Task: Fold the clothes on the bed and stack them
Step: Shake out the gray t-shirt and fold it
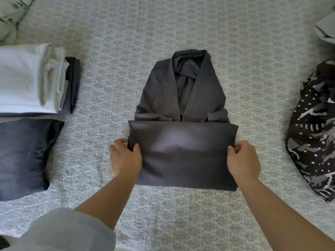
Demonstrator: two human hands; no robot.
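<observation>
The dark grey garment lay in the middle of the bed, collar end away from me, its near part folded into a flat rectangular panel lying over the rest. I held that panel by its two side edges. My left hand gripped the left edge, thumb on top of the cloth and fingers tucked beneath the layers. My right hand pinched the right edge the same way, fingers curled round the fold. Beyond the panel the upper part of the garment lay open at the front, its lapels spread and the sleeves folded inward across the body.

To my left a stack of folded clothes rested on the patterned bedspread, white pieces on top of a dark one. Just nearer to me than that stack sat a dark folded piece, apart from the garment I held. On the far right lay a crumpled black-and-white patterned garment, and above it, at the frame's edge, a bit of pale grey cloth.
</observation>
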